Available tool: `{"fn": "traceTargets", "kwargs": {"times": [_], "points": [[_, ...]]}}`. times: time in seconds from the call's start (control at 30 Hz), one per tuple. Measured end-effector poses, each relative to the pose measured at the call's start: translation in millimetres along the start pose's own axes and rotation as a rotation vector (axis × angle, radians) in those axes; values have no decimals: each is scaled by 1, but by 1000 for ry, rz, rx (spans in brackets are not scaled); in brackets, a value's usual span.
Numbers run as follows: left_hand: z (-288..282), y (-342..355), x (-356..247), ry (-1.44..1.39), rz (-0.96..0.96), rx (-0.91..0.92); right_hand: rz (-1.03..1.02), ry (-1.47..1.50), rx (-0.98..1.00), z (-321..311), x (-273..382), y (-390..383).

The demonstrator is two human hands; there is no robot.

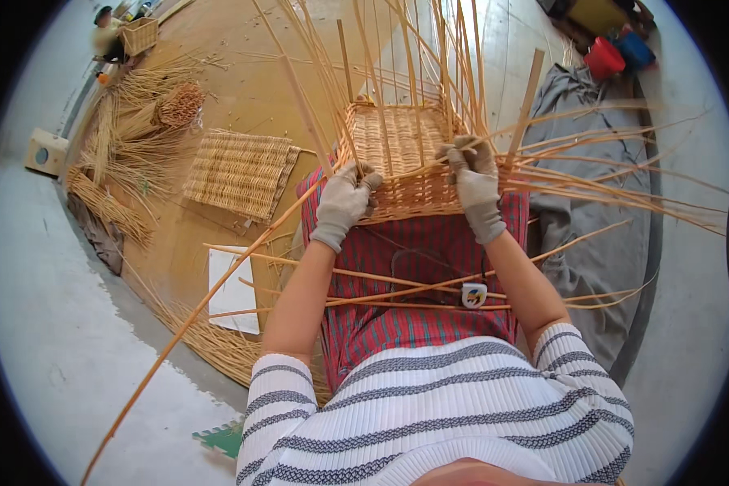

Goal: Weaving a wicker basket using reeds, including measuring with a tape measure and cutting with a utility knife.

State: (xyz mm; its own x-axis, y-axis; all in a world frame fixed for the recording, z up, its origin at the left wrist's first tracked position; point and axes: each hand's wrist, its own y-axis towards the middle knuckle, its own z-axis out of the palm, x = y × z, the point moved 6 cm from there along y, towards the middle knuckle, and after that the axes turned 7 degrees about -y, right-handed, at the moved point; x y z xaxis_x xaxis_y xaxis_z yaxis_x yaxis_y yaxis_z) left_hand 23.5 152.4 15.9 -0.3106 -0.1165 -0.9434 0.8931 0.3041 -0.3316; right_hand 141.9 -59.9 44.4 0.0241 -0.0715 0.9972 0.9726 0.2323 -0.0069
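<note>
A half-woven wicker basket (405, 190) with tall upright stakes rests on red plaid cloth (397, 251) over my lap. My left hand (344, 202), in a pale glove, grips a long cane (219, 283) at the basket's near left corner; the cane runs down past my left arm. My right hand (474, 182), also gloved, pinches a cane along the near rim at the right, where many loose rods fan out rightward. More loose rods lie across my lap beside a small white tape measure (474, 296).
A woven panel (235, 174), cane bundles (121, 146) and a white sheet (231, 308) lie at left. A person (107, 36) sits at upper left by another basket. Grey cloth (583, 283) is at right; red (603, 58) and blue (636, 50) containers stand at upper right.
</note>
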Motion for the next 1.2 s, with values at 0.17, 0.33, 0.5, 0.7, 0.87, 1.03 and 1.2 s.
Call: {"fn": "traceTargets", "kwargs": {"times": [0.17, 0.33, 0.5, 0.7, 0.87, 1.03, 1.2], "points": [[4, -2, 0, 143, 14, -241, -925, -886, 190, 131, 125, 20], [-1, 0, 0, -55, 11, -119, -521, 565, 372, 62, 55, 22], [12, 5, -11, -65, 23, -38, -314, 161, -60, -24, -4, -24], [17, -7, -29, 46, -45, -304, -280, 270, 129, 8, 61, -58], [34, -40, -85, -332, 858, -458, -252, -5, -209, -84, 23, -20], [102, 14, -44, 399, 22, 22, -298, -199, -137, -52, 44, 5], [98, 23, -28, 118, -164, -83, -764, -1320, -81, 40, 118, 56]]}}
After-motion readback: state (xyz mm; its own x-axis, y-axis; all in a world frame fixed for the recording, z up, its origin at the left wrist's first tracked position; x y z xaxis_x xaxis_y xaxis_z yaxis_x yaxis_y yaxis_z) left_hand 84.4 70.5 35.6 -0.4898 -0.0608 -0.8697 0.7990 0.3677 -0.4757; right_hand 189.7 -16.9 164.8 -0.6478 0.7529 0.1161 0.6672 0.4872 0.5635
